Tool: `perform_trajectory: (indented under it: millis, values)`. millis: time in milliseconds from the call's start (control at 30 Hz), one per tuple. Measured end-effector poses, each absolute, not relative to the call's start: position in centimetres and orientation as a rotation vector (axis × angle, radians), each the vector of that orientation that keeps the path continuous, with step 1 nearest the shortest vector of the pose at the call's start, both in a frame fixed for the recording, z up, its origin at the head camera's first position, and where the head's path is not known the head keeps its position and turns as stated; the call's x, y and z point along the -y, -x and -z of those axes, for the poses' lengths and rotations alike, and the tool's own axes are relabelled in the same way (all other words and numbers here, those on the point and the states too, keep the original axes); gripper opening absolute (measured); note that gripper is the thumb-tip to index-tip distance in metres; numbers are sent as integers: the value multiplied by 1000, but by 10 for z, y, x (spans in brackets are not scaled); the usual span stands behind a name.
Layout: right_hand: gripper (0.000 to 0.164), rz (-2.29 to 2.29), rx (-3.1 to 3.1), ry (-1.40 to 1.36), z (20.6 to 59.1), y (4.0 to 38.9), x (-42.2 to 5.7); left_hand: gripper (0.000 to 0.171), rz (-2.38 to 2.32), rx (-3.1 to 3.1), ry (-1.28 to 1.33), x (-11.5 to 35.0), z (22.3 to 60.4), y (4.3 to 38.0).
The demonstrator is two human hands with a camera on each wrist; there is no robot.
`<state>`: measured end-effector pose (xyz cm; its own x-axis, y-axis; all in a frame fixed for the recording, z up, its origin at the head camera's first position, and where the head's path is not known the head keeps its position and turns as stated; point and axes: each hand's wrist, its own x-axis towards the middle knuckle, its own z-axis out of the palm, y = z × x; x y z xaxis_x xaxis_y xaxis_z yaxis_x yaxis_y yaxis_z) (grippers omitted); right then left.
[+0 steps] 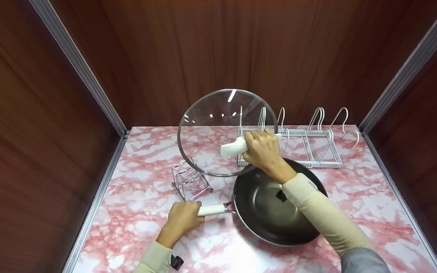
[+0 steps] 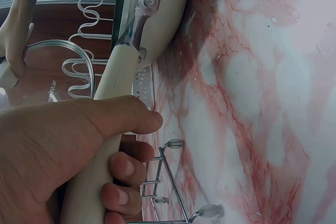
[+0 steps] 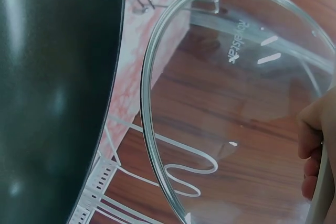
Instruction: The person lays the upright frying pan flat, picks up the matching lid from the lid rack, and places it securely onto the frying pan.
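Note:
My left hand [image 1: 184, 217] grips the cream handle [image 1: 211, 210] of a dark-lined frying pan [image 1: 275, 212]; its fingers curl round that handle in the left wrist view. The pan's pale outer side [image 2: 168, 9] shows there too. My right hand [image 1: 263, 148] holds the white handle [image 1: 234, 147] of a round glass lid [image 1: 218, 113]. Tilted upright, the lid is off the pan, beyond its left far rim. In the right wrist view, the glass lid [image 3: 210, 103] has a metal rim and printed lettering, with the pan's dark inside [image 3: 58, 87] to its left.
A white wire rack [image 1: 317, 164] with tall loops stands at the back right, partly behind the lid and pan. Left of the pan is a small chrome wire rack [image 1: 190, 180]. Brown wood-look panels [image 1: 157, 57] enclose the marbled red-and-white tabletop [image 1: 127, 212].

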<state>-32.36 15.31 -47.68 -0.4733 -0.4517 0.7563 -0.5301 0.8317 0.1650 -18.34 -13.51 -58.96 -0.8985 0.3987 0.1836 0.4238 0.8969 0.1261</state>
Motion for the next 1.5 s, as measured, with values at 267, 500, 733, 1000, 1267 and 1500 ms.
perform_trajectory:
  millis: [267,500,733,1000,1267,1500]
  values:
    - [23,-122,2159,-683,482,320,-159,32,280,2920,626,134,588,183]
    - [25,-141,2165,-665,484,317,-164,30,278,2947,608,133,588,182]
    - [23,-159,2192,-652,484,314,-168,30,249,2934,606,133,589,183]
    - [25,-135,2224,-652,487,310,-174,28,242,2937,585,133,589,183]
    - [22,-175,2262,-619,487,306,-180,28,219,2904,584,133,591,183]
    - [20,-218,2313,-572,487,300,-186,28,233,2922,586,133,591,183]
